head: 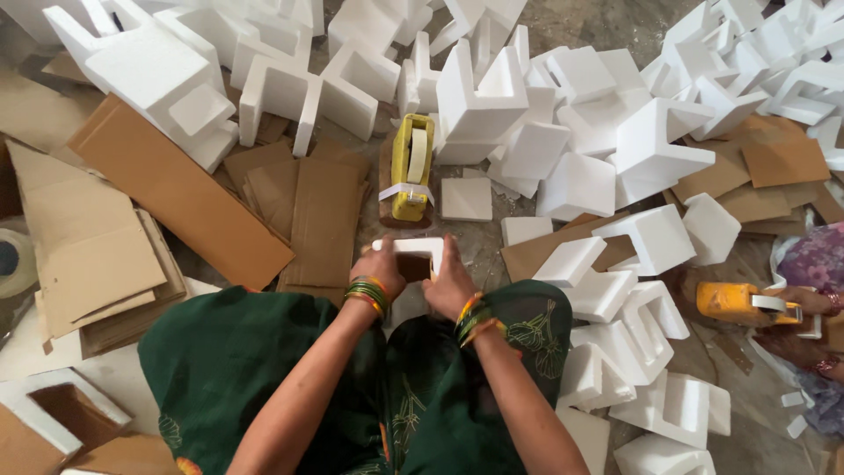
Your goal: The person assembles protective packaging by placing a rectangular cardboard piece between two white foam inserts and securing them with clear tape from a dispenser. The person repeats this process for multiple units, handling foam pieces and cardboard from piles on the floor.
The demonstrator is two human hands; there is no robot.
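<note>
My left hand (383, 264) and my right hand (449, 281) both grip a white foam piece (413, 248) held low between my knees, just above the floor. The left hand holds its left end, the right hand its right side. Coloured bangles sit on both wrists. A yellow tape dispenser (411, 167) lies on the floor right beyond the foam piece, on a brown cardboard bit. My green patterned clothing (264, 361) fills the lower middle of the view.
White foam corner blocks (479, 97) are heaped across the back and right. Flat cardboard sheets (176, 189) lie at the left. Another person's hand (813, 301) holds a second yellow tape dispenser (734, 302) at the right edge. A tape roll (13, 262) sits far left.
</note>
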